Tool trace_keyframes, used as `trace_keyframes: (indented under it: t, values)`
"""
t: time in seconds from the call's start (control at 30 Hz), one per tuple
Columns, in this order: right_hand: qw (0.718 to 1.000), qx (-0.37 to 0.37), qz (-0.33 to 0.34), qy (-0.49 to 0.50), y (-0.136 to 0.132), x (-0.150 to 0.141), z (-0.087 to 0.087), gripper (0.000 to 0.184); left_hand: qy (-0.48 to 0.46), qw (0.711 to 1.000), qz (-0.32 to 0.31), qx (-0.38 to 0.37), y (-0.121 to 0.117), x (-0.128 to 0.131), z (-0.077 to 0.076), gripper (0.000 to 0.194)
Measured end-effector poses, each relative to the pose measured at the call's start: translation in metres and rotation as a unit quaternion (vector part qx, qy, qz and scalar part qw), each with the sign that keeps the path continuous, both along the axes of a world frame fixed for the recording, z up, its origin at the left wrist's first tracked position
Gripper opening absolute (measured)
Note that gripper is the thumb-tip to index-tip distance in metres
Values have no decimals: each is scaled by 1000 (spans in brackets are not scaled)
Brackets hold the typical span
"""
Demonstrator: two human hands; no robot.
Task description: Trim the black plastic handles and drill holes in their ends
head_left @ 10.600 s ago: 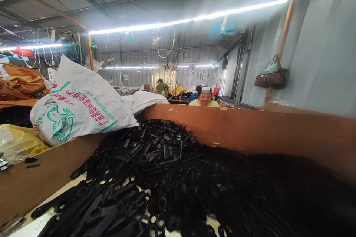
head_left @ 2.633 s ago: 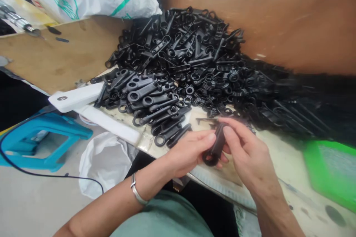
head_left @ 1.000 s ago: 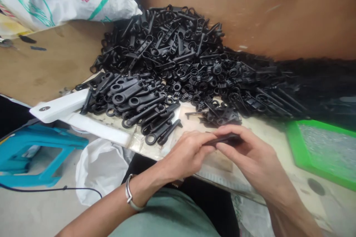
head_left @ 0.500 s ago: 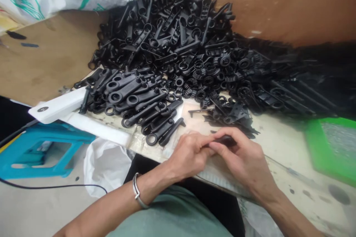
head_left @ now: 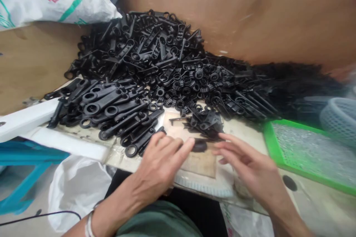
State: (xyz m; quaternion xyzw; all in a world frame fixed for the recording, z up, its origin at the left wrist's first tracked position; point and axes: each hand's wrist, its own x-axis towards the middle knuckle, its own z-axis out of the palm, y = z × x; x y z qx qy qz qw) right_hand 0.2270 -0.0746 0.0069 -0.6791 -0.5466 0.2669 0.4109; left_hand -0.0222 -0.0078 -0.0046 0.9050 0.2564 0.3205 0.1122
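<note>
One black part [head_left: 200, 145] lies at the lower centre of the frame, over the board [head_left: 200, 164]. Half a second ago both hands closed round it; now they stand apart. The left hand [head_left: 161, 159] has its thumb at the part's left end; I can't tell whether it grips. The right hand [head_left: 250, 166] is loosened, fingers parted. The table's [head_left: 311, 203] front edge runs beneath both wrists. Bare tabletop separates the small heap [head_left: 205, 122] from the green tray [head_left: 306, 173], right. A basket [head_left: 340, 118] has entered at the right edge.
</note>
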Motion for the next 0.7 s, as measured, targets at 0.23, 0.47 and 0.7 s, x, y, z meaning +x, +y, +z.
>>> trace_keyframes:
  t: [0.23,0.47,0.7]
  values:
    - [895,-135,-146,-400,61,36,16,24,188,915,271,232,17,-31,1,37]
    - [890,-149,-161,-401,88,26,3,22,178,914,317,183,22,-26,1,32]
    - [943,-40,-163,-287,40,42,41,25,98,936,280,190,27,-29,-7,26]
